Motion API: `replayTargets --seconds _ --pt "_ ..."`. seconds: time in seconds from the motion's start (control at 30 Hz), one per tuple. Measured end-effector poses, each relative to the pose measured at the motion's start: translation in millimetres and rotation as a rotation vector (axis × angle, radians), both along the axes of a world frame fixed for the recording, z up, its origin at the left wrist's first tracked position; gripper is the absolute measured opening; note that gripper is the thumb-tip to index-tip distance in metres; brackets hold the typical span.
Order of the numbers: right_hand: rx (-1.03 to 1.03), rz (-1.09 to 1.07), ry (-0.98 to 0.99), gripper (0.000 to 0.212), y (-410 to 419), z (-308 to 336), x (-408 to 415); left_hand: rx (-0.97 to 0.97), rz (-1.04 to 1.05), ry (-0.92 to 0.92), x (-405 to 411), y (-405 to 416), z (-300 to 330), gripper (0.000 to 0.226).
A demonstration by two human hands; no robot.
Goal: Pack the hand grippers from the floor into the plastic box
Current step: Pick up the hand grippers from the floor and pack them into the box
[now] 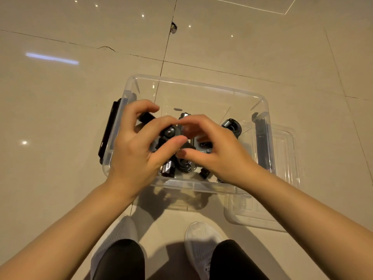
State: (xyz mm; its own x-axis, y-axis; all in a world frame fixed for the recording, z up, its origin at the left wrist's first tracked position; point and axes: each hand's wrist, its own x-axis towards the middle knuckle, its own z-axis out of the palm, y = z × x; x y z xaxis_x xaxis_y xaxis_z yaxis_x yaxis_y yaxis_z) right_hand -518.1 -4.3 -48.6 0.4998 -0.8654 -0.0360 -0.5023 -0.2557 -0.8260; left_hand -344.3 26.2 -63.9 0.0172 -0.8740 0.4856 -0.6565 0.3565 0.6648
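Observation:
A clear plastic box (201,85) stands on the tiled floor in front of my feet. Both of my hands reach into it. My left hand (139,146) grips a black hand gripper (169,133) with fingers and thumb curled round its handle and hub. My right hand (214,148) curls over the same cluster of black parts, thumb and fingers bent; what it grips is hidden beneath it. Another hand gripper with a steel spring (231,126) lies in the box on the right. More black pieces (168,169) lie near the front wall.
The box's clear lid (282,178) lies flat on the floor to the right, partly under the box. Black latch handles sit on the box's left (109,130) and right (262,138) sides. My white shoes (201,239) are just below the box. A chipped tile joint (173,28) shows farther away.

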Motion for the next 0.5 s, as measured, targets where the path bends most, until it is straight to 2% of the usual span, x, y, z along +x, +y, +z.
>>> replayTargets --seconds 0.1,0.2,0.27,0.4,0.5 --pt "-0.018 -0.119 -0.131 0.033 -2 3 11 0.007 0.011 0.084 -9 -6 5 0.030" --pt "0.052 -0.198 -0.216 0.026 -8 2 8 0.036 -0.018 0.096 -1 -9 4 0.041" --pt "0.146 -0.269 -0.275 0.027 -15 0 3 0.069 -0.015 -0.002 12 -10 -1 0.047" --pt "0.282 -0.436 -0.300 0.025 -26 -12 -8 0.148 0.088 -0.311 38 -4 -28 0.050" --pt "0.362 -0.479 -0.311 0.031 -29 -17 -15 0.201 0.094 -0.375 39 -4 -36 0.049"
